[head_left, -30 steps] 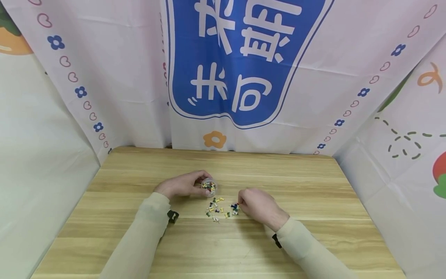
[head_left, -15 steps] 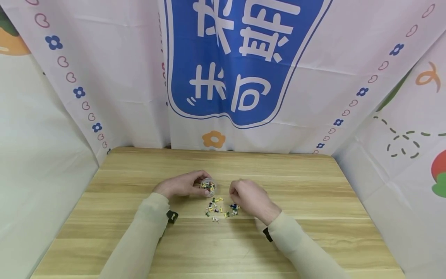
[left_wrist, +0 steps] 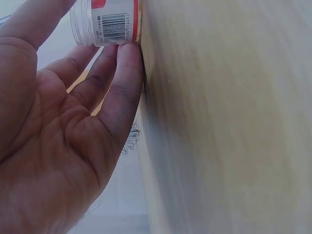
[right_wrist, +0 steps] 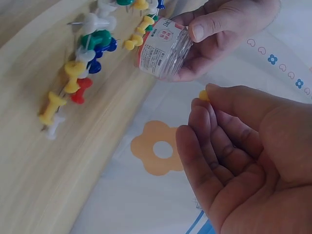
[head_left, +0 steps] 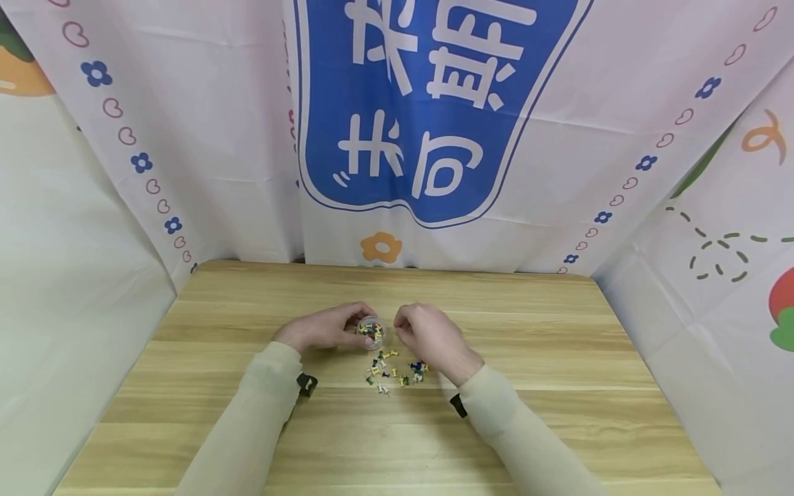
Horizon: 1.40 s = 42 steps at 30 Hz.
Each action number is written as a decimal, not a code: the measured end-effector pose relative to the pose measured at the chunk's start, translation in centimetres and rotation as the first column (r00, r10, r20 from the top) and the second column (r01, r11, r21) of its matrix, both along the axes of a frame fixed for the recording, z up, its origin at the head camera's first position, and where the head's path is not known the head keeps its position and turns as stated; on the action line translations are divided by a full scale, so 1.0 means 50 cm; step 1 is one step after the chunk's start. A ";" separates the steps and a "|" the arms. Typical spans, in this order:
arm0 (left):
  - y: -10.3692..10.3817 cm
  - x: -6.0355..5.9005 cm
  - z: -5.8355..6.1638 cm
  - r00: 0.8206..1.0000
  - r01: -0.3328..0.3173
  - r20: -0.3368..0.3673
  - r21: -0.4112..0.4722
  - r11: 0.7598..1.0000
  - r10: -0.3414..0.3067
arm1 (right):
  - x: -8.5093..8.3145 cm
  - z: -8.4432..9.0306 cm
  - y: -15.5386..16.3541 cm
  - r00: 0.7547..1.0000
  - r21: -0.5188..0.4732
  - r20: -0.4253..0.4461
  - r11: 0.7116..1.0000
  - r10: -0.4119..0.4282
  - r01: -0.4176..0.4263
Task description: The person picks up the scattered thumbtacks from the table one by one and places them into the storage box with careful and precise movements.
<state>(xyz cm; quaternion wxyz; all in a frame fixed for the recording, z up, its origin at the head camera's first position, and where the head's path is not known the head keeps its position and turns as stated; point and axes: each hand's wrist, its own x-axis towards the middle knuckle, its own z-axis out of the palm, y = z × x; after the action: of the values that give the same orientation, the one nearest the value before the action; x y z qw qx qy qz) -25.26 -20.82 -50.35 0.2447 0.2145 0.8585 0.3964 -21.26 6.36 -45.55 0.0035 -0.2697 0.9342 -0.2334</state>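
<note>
My left hand [head_left: 325,328] grips a small clear jar [right_wrist: 163,51], thumb on one side and fingers on the other. Push pins of mixed colours fill part of it, seen through its open top in the head view; its side carries a white and red label with a barcode [left_wrist: 115,28]. Just right of the jar is my right hand [head_left: 435,341], raised over the table. Between its thumb and index finger it pinches a yellow push pin [right_wrist: 204,95], of which only the head shows.
Loose push pins [head_left: 385,374], yellow, white, green and blue, lie scattered in front of the jar. A red one [right_wrist: 81,90] shows among them in the right wrist view. The wooden table [head_left: 248,427] ends at a printed cloth backdrop [head_left: 248,207].
My right hand has lifted from the loose pins and moved left and away from me, up beside the jar. The left hand and jar have stayed in place.
</note>
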 end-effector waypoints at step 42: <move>0.022 0.023 0.043 0.976 0.032 -0.205 -0.206 0.978 -0.075 | -0.038 -0.042 -0.069 0.996 -0.024 0.086 1.000 0.019 -0.017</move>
<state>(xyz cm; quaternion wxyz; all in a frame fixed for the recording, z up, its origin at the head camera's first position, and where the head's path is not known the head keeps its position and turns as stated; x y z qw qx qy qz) -24.13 -19.72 -48.22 0.1828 0.2528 0.9092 0.2758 -23.17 2.91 -47.64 0.0428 -0.2679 0.9279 -0.2557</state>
